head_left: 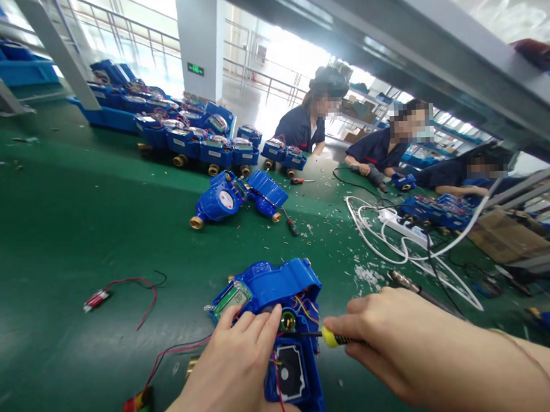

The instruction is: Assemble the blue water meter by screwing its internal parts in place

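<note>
A blue water meter [284,278] lies opened in front of me, with coloured wires, a green circuit board [232,302] and a dark square part [290,374] showing inside. My left hand [244,351] grips the meter from the left, its fingers over the board side and its thumb at the near part of the housing. In my right hand [374,335] is a screwdriver [330,336] with a yellow and black handle. Its dark shaft points left into the housing beside a round part [287,321]; the contact of the tip cannot be made out.
A wired battery [96,300] and a wrapped cylinder [136,404] lie left. Two meters [220,199] and another screwdriver [292,224] lie ahead; several meters [182,140] stand behind. A power strip [404,228], white cable and dark tool [408,282] are right. Co-workers sit opposite.
</note>
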A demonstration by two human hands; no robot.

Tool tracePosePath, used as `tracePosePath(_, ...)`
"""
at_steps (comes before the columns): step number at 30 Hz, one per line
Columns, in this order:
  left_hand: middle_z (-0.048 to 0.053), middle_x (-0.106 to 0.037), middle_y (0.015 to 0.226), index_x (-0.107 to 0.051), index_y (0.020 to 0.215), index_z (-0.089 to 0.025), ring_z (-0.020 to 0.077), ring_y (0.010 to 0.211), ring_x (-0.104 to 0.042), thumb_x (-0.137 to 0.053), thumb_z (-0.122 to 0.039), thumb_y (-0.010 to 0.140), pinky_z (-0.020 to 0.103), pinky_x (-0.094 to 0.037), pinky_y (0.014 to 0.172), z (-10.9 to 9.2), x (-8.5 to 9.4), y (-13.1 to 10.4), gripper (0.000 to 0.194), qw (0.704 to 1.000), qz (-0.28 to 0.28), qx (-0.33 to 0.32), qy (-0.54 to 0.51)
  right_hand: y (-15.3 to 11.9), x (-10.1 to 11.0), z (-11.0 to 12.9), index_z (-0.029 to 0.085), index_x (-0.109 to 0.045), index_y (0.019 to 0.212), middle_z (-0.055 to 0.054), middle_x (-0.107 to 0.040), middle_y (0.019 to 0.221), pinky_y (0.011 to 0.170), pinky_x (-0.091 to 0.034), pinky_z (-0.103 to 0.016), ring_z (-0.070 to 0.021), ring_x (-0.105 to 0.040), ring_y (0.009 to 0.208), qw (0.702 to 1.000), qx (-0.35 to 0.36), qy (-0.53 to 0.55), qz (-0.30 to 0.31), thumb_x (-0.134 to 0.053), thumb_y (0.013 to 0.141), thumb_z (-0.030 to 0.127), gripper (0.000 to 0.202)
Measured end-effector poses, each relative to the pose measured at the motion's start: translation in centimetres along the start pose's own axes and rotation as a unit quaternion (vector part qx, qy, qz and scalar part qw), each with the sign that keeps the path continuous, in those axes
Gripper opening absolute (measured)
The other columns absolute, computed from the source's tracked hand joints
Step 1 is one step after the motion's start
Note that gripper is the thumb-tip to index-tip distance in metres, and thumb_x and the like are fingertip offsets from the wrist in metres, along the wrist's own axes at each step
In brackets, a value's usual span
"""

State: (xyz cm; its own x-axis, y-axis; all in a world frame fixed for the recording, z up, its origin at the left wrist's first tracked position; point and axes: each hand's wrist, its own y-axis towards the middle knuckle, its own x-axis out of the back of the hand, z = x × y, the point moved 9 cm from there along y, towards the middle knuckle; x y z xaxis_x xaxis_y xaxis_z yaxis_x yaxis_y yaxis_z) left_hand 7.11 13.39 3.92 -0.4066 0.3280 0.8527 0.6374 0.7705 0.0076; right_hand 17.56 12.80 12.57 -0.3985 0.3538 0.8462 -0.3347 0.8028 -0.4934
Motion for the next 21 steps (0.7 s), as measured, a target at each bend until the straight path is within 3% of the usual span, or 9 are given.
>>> tracePosePath(4,0.020,-0.059,0.130,-0.047,0.138,-0.007,0.0376,0.116,-0.055,-0.078,-0.066,0.056,0.059,-0.030,0.111,0.2,0.0,0.2,0.106,1.000,-0.010,-0.010,-0.011,-0.5,-1.0,1.0,0.028,-0.061,0.110,0.000,-0.065,0.081,0.047,-0.011,-0.029,-0.0177,-0.058,0.054,0.996,0.059,-0.063,-0.031,-0.064,0.076,0.012,0.038)
tracePosePath(9,0.020,-0.056,0.134,-0.046,0.139,-0.007,0.0387,0.119,-0.053,-0.081,-0.064,0.053,0.061,-0.029,0.111,0.3,-0.3,0.3,0.109,1.000,-0.006,0.002,-0.012,-1.6,-1.2,2.1,0.020,-0.061,0.111,-0.003,-0.066,0.087,0.047,-0.010,-0.030,-0.0196,-0.060,0.059,0.980,0.121,-0.110,-0.111,-0.066,0.067,0.007,0.047)
tracePosePath(12,0.020,-0.055,0.135,-0.043,0.141,-0.006,0.0388,0.120,-0.052,-0.083,-0.062,0.052,0.060,-0.027,0.112,0.5,-0.5,0.3,0.112,1.000,0.003,0.024,-0.013,-1.3,-1.7,1.1,0.024,-0.061,0.110,-0.002,-0.065,0.088,0.047,-0.018,-0.029,-0.0180,-0.061,0.061,0.993,0.081,-0.045,-0.076,-0.061,0.078,0.011,0.035)
tracePosePath(15,0.020,-0.055,0.135,-0.041,0.142,-0.007,0.0391,0.120,-0.053,-0.081,-0.065,0.053,0.060,-0.029,0.112,0.7,-0.8,0.1,0.114,0.999,0.005,0.032,-0.010,-0.8,-1.4,0.0,0.027,-0.063,0.093,0.000,-0.065,0.079,0.052,-0.028,-0.028,-0.0181,-0.062,0.065,0.998,0.039,0.036,-0.033,-0.049,0.090,0.018,0.017)
tracePosePath(21,0.021,-0.060,0.128,-0.044,0.140,-0.007,0.0372,0.112,-0.058,-0.068,-0.076,0.061,0.061,-0.037,0.105,0.5,-1.0,-0.6,0.108,0.997,-0.062,-0.033,0.013,0.3,1.1,-0.4,0.025,-0.066,0.077,-0.001,-0.066,0.071,0.054,-0.030,-0.027,-0.0191,-0.061,0.062,1.000,0.005,0.008,0.005,-0.051,0.090,0.023,0.020)
